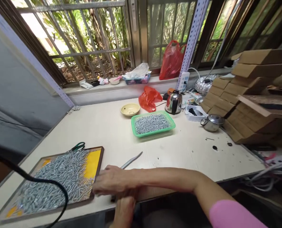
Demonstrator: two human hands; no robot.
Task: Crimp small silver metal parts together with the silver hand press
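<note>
My right hand (111,180) reaches across from the right, over the table's front edge, with its blurred fingers at the right rim of a shallow tray (100,161). Whether those fingers grip anything is unclear. Below it, partly covered by the right forearm, is my left hand (125,205); its fingers are hidden. The tray has a yellow bottom and a dark frame. A broad heap of small silvery metal pins or screws (60,177) lies in it. Just beyond my right hand a thin grey strip (131,160) lies on the table.
A green basket (152,134) holds more metal pieces. Around it are a yellow bowl (130,110), a red plastic bag (149,98), a kettle (173,103) and a lidded metal pot (212,123). Green-handled scissors (79,146) touch the tray's back. Cardboard boxes (252,110) stack up at right. A black cable (48,181) crosses the tray.
</note>
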